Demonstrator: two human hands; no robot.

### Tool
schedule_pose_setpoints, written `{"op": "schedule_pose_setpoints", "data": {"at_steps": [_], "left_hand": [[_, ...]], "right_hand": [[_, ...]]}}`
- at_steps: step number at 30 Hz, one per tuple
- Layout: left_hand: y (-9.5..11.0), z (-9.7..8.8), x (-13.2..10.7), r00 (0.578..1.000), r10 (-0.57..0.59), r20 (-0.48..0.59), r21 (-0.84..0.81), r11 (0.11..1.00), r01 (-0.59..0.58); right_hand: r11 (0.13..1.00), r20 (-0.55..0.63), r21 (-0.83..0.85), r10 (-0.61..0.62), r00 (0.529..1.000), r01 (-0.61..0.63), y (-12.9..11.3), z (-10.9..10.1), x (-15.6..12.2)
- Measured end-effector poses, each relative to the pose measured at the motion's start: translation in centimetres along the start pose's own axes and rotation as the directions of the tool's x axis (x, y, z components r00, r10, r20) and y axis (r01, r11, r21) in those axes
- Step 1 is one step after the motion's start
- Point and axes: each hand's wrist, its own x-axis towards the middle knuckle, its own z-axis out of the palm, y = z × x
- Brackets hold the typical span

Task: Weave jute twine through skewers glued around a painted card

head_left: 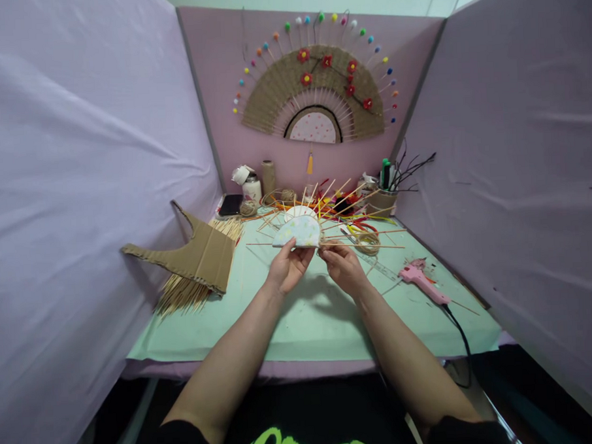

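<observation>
My left hand (291, 267) grips the lower edge of a pale half-round fan base (299, 231), its thumb on the patterned face. Thin wooden sticks (341, 197) fan out from behind the base, upward and to both sides. At the base's right corner, my right hand (343, 264) is closed, with thumb and fingertips pinched near the lowest sticks; what exactly lies between them is too small to make out. Both hands hover above the green tabletop. A round white piece (300, 212) shows behind the base.
A pink glue gun (423, 284) lies at right, its cord over the table edge. Cut cardboard (206, 252) rests on a stick bundle (184, 295) at left. Twine (368, 243), a jar (252, 188) and a pot of pens (386, 198) stand behind. A finished fan (266, 105) hangs on the back panel.
</observation>
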Motion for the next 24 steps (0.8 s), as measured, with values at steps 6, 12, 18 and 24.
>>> {"op": "schedule_pose_setpoints", "data": {"at_steps": [6, 12, 18, 24], "left_hand": [[0.02, -0.02, 0.04, 1.0, -0.025, -0.017, 0.021, 0.999, 0.025], [-0.28, -0.07, -0.03, 0.999, -0.032, -0.016, 0.083, 0.996, 0.033], [-0.26, -0.2, 0.07, 1.0, -0.031, 0.002, 0.101, 0.994, 0.031], [-0.03, -0.09, -0.04, 0.999, -0.053, -0.001, 0.091, 0.994, 0.053]], "right_hand": [[0.999, -0.053, 0.029, -0.029, 0.998, 0.031, 0.15, -0.02, 0.24], [1.0, -0.104, 0.011, 0.008, 0.995, -0.007, 0.2, 0.07, 0.38], [1.0, -0.102, 0.023, 0.005, 0.995, -0.003, 0.14, 0.14, 0.33], [1.0, -0.135, 0.027, -0.006, 0.991, 0.01, 0.39, 0.1, 0.61]]}}
